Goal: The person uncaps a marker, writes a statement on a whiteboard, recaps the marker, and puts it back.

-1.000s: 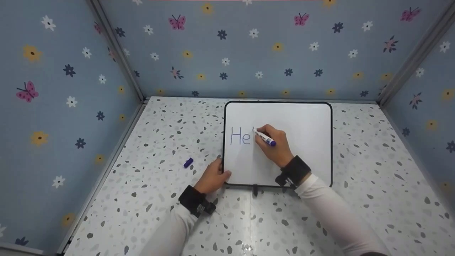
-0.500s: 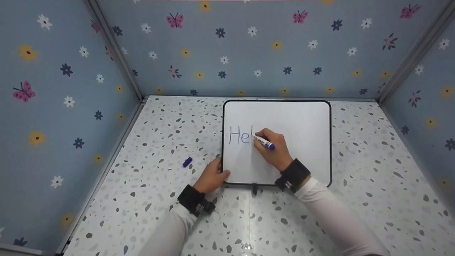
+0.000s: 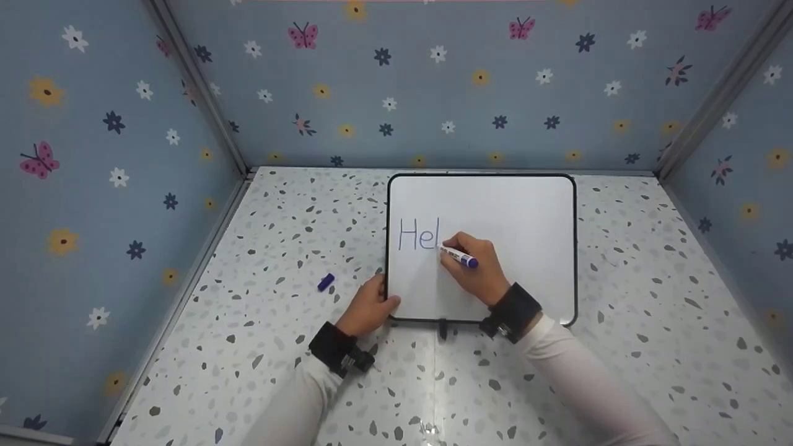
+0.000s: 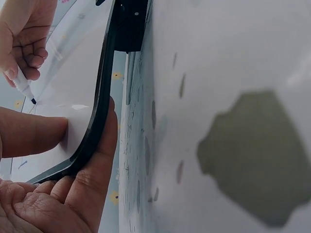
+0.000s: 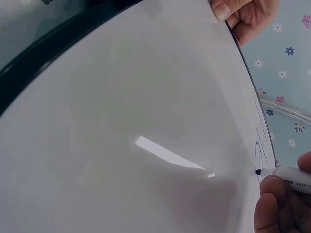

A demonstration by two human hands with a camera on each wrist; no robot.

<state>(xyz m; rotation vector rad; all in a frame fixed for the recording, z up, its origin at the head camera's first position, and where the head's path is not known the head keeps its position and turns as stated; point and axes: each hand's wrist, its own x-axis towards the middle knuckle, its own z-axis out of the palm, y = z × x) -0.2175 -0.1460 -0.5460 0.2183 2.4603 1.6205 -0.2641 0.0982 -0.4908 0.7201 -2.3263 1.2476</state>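
Note:
A whiteboard [image 3: 514, 217] with a black frame stands on the speckled table, with "Hel" in blue strokes at its left. My right hand [image 3: 480, 266] pinches a whiteboard marker [image 3: 460, 256], white with a blue end, its tip at the foot of the "l". In the right wrist view the marker's dark tip [image 5: 258, 172] meets the board. The lower left corner of the board is gripped by my left hand [image 3: 367, 308]; in the left wrist view the thumb [image 4: 36, 133] lies on the front and the fingers [image 4: 95, 184] run behind the frame.
A blue marker cap [image 3: 326, 282] lies on the table [image 3: 279, 235] left of the board. A small black support [image 3: 442, 328] sticks out below the board's lower edge. Blue patterned panels [image 3: 409, 80] stand behind and at both sides.
My right hand has drawn the marker downward, lengthening a short mark into the tall stroke of the "l". The left hand keeps its grip on the board's corner.

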